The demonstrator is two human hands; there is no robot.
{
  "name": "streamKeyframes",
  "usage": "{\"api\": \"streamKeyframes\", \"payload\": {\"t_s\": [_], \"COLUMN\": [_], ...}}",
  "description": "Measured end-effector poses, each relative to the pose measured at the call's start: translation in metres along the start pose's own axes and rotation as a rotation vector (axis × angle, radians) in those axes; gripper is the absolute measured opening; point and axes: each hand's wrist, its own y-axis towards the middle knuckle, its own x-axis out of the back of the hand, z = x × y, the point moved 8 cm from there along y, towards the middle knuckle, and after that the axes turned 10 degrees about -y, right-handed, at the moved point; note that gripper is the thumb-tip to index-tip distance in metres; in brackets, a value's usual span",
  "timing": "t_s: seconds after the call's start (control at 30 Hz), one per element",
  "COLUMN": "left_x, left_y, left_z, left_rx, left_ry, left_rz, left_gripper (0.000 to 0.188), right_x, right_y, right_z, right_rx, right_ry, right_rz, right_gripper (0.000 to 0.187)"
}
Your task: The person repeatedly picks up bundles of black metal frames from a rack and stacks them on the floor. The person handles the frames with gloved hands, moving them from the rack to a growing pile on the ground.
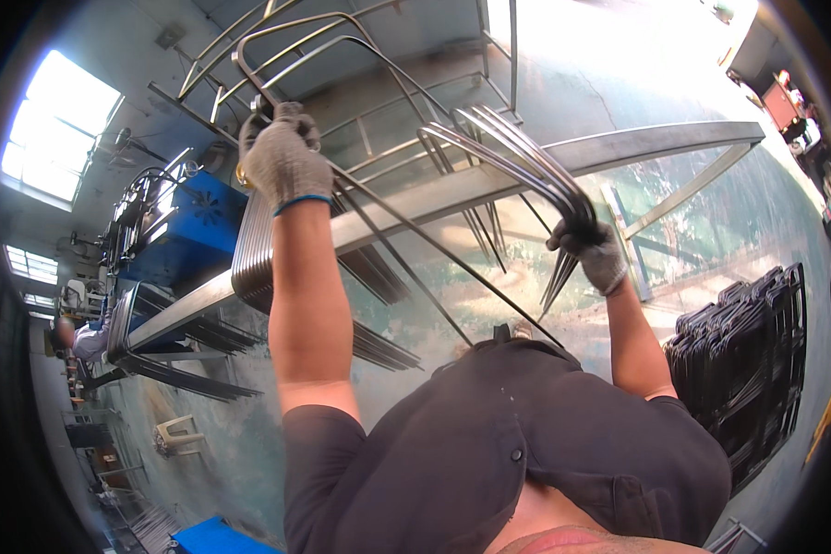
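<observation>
My left hand [289,159], in a grey knitted glove with a blue cuff edge, is raised at the upper left. Its fingers are closed around a bent metal tube [342,16], whose U-shaped end rises above the glove and whose long legs seem to slant down toward me. To the right and lower, my gloved right hand [598,258] grips a bundle of bent metal tubes [526,152] at their curve. This bundle hangs over a long metal rail [656,143]. Next to my left forearm, more bent tubes [254,249] hang closely packed on the rail.
A metal frame rack [513,55] stands beyond the rail. Black bent tubes [739,360] are stacked at the right. On the left are a blue machine [198,217], further hanging tubes [120,337], a small stool [177,436] and another person [90,342] farther away.
</observation>
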Motion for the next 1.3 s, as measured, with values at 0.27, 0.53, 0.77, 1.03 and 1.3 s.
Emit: {"api": "streamKeyframes", "payload": {"t_s": [0.27, 0.53, 0.77, 1.03, 1.3], "left_x": [0.029, 0.081, 0.147, 0.180, 0.193], "left_y": [-0.056, -0.153, -0.220, -0.196, -0.202], "left_z": [-0.018, 0.056, 0.086, 0.069, 0.068], "left_rx": [-0.133, 0.177, 0.365, 0.299, 0.208], "left_ry": [0.134, 0.265, 0.379, 0.299, 0.407], "left_rz": [0.116, 0.176, 0.054, 0.006, 0.087], "left_gripper": [0.019, 0.009, 0.013, 0.019, 0.033], "right_x": [0.031, 0.004, 0.009, -0.113, -0.318], "right_y": [-0.042, -0.049, -0.061, -0.082, 0.041], "right_z": [-0.010, -0.030, -0.025, 0.119, 0.039], "right_rx": [0.009, -0.153, -0.145, 0.663, 0.070], "right_ry": [-0.068, 0.012, -0.073, -0.407, -0.611], "right_rz": [-0.033, 0.044, -0.127, -0.129, 0.395], "right_gripper": [0.017, 0.019, 0.049, 0.023, 0.053]}}
